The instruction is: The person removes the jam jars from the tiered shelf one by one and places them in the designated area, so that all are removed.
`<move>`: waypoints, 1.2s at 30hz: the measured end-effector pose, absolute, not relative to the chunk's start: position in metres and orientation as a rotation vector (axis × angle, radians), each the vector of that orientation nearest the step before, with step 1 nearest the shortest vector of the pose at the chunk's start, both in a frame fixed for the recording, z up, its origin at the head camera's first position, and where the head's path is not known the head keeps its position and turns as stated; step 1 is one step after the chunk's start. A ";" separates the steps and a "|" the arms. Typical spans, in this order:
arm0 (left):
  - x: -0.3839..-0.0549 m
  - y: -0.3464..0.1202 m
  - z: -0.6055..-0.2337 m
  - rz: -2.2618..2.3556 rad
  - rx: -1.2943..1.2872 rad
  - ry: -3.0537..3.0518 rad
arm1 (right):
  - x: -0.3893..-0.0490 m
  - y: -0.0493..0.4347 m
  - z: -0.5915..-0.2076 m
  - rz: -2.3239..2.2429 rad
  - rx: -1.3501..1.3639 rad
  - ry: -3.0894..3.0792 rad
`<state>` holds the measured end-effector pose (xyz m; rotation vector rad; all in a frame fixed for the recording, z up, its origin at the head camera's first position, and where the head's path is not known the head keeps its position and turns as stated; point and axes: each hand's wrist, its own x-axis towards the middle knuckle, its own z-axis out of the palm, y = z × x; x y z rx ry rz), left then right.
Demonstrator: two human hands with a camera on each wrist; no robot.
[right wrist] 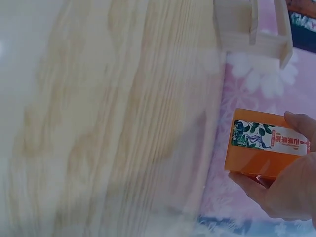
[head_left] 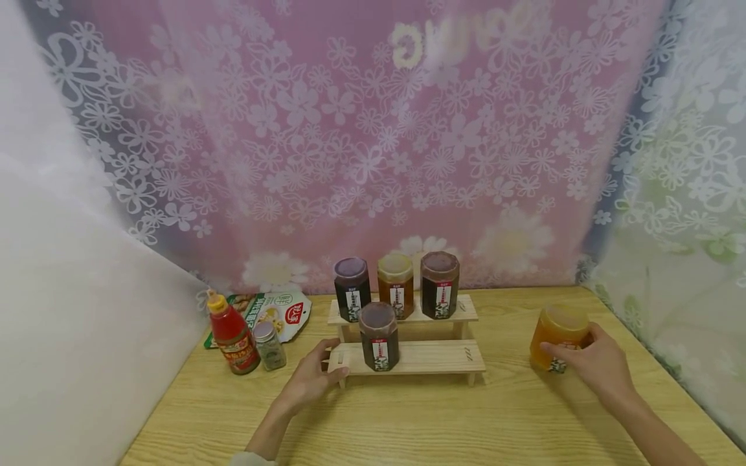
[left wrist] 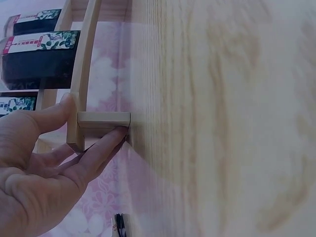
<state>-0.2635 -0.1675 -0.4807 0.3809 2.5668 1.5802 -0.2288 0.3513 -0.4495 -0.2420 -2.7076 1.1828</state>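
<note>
My left hand point(head_left: 311, 375) grips the left end of a two-step wooden rack point(head_left: 431, 356). In the left wrist view the thumb lies on the lower board's edge and the fingers reach round to its leg point(left wrist: 104, 119). On that lower board stands a dark jam jar point(head_left: 379, 340), left of its middle. Three more jars line the upper step: a dark one point(head_left: 352, 291), an amber one point(head_left: 396, 288) and another dark one point(head_left: 440, 288). Right of the rack, my right hand point(head_left: 600, 366) holds an orange jam jar point(head_left: 553, 336) upright, its label point(right wrist: 271, 137) showing.
To the left stand a red sauce bottle point(head_left: 233, 336) with a yellow cap and a small glass shaker jar point(head_left: 270, 349). Behind them lies a green-and-white food pouch point(head_left: 291, 317). A flowered curtain point(head_left: 373, 162) hangs behind the wooden table point(head_left: 408, 427), with pale sheets at both sides.
</note>
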 end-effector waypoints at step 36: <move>-0.264 -0.161 -0.479 1.517 0.324 2.637 | -0.254 0.389 -0.472 1.469 -0.157 -2.698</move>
